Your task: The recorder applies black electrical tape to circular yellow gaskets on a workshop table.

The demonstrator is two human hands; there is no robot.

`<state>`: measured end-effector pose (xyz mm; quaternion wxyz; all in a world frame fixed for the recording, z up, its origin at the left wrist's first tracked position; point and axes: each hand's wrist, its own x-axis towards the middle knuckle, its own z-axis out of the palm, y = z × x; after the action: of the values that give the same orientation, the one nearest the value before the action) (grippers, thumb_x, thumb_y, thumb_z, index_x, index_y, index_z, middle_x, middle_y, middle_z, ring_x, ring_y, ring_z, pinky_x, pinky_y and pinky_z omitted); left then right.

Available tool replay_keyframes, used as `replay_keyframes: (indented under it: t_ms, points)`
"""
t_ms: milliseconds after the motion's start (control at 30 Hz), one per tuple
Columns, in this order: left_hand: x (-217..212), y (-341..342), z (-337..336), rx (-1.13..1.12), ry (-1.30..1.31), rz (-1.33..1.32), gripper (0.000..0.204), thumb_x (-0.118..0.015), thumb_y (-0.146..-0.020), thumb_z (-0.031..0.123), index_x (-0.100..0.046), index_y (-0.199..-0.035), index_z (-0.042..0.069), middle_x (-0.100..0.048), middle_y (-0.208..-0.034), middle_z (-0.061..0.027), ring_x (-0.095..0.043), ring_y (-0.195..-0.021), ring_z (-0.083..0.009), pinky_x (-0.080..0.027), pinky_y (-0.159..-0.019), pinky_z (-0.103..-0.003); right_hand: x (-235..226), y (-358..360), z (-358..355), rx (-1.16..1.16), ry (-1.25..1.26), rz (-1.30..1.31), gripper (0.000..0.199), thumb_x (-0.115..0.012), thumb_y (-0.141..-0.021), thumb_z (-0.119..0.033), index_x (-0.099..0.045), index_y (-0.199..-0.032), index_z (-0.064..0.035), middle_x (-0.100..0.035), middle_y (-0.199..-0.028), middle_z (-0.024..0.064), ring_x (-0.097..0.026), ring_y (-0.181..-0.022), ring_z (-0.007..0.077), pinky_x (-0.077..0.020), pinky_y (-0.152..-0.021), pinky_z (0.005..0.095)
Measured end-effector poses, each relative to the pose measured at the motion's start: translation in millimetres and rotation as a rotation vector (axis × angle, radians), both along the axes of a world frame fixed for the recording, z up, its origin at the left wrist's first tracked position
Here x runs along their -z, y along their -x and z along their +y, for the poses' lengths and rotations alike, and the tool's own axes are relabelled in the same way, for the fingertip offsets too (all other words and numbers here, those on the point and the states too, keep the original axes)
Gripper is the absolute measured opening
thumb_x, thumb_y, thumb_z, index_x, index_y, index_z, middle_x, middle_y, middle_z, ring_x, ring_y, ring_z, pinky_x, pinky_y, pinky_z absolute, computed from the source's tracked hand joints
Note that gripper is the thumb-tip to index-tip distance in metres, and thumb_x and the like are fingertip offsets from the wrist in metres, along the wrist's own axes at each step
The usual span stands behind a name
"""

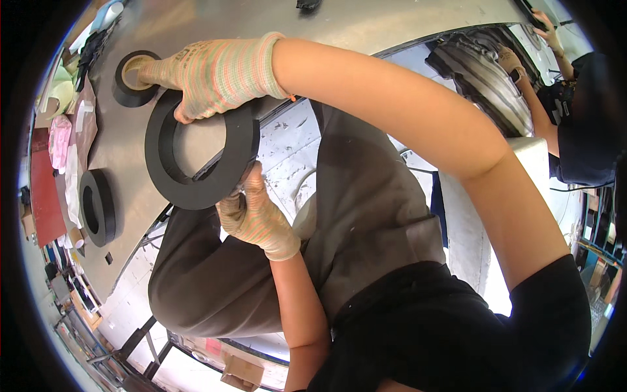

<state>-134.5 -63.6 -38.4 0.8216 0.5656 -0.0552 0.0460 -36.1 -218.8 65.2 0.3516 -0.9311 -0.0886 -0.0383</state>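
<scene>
A large, thick black ring is tilted up at the edge of the metal table. My left hand, in a striped knit glove, grips its lower right rim, thumb on the near side and other fingers partly hidden. My right hand, gloved alike, reaches across above the ring. Its stretched finger goes into the tan core of a roll of black tape, while its thumb hangs over the ring's upper part. Another black ring lies on the table at the left.
The grey metal table carries plastic wrap and a pink bag along its left side. My legs are beneath the held ring. At the right, a co-worker's gloved hand rests on striped dark cloth. A cardboard box is on the floor.
</scene>
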Motion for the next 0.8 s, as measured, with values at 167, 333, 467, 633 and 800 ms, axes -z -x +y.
replay_keyframes:
  t_ms: [167,333,467,633,800]
  points:
    - [-9,-9,-6,-0.103,-0.06,0.041,0.019,-0.074,-0.087,0.0,-0.07,-0.105,-0.003,-0.071,-0.096,-0.0055,-0.064,-0.09,-0.0152,-0.052,-0.085,-0.031,-5,6,-2,0.008,-0.012,0.038,0.069,-0.069,-0.086,-0.015,-0.041,-0.149,-0.0176,-0.066,-0.076,0.0116,-0.065,-0.068,0.025,-0.051,-0.068,0.0403]
    - [-3,-29,17,-0.046,-0.076,0.007,0.031,-0.072,-0.09,0.012,-0.065,-0.114,-0.006,-0.071,-0.099,-0.0106,-0.066,-0.09,-0.0178,-0.054,-0.086,-0.032,-4,5,-3,-0.007,-0.09,0.052,0.071,-0.068,-0.086,-0.016,-0.04,-0.151,-0.0154,-0.069,-0.083,0.0144,-0.067,-0.075,0.0294,-0.0514,-0.071,0.0414]
    - [-18,1,21,0.534,-0.411,0.25,0.021,-0.07,-0.092,0.012,-0.071,-0.108,-0.002,-0.07,-0.099,-0.0073,-0.063,-0.089,-0.0161,-0.049,-0.082,-0.029,1,-2,-15,-0.028,-0.114,-0.016,0.071,-0.069,-0.084,-0.017,-0.041,-0.149,-0.0102,-0.07,-0.101,0.0192,-0.067,-0.094,0.036,-0.0509,-0.082,0.0449]
    - [-42,-18,42,0.425,-0.926,-0.429,0.042,-0.076,-0.086,0.013,-0.068,-0.126,0.001,-0.067,-0.124,-0.0122,-0.06,-0.115,-0.0259,-0.043,-0.104,-0.039,13,-5,1,-0.096,-0.121,-0.274,0.064,-0.068,-0.083,-0.021,-0.046,-0.139,0.0006,-0.065,-0.116,0.0292,-0.062,-0.111,0.0454,-0.048,-0.095,0.0489]
    - [-46,-4,81,0.36,-0.592,0.116,0.046,-0.074,-0.09,0.03,-0.059,-0.12,-0.002,-0.069,-0.105,-0.0132,-0.068,-0.09,-0.0211,-0.053,-0.075,-0.03,-16,37,-10,0.17,0.248,-0.34,0.06,-0.073,-0.079,-0.031,-0.052,-0.126,0.0011,-0.063,-0.116,0.0219,-0.057,-0.11,0.042,-0.0436,-0.098,0.0478]
